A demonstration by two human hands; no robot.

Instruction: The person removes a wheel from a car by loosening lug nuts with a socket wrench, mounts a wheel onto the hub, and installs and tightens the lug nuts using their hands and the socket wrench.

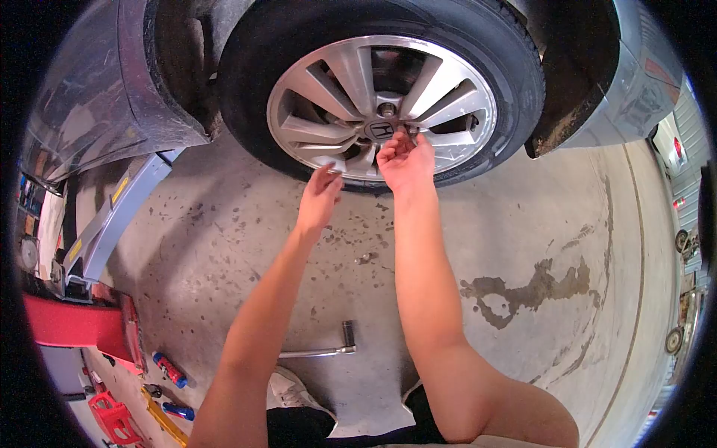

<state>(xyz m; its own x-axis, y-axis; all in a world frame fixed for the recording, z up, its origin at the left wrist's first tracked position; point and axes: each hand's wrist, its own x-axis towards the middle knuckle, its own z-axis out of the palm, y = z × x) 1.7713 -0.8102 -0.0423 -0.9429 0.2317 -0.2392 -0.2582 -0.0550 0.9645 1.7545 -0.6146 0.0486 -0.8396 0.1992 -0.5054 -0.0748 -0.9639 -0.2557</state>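
Observation:
A car wheel (358, 89) with a silver alloy rim and a black tyre (254, 127) fills the upper middle. My right hand (407, 160) reaches up to the hub, palm up, beside the centre cap (382, 131). Its fingertips are bent around a lug nut at the right of the cap, mostly hidden by the fingers. Just below the rim's lower left edge is my left hand (320, 200), its fingers curled inward; whatever they may hold is hidden. Small metal pieces like lug nuts (364, 258) lie on the floor beneath the wheel.
A long-handled ratchet with a socket (346, 340) lies by my shoes (291, 392). At left stand a grey lift arm (119, 213) and its red base (82, 321). Blue-and-red cans (170, 369) lie nearby. A dark wet stain (534, 287) marks the concrete at right.

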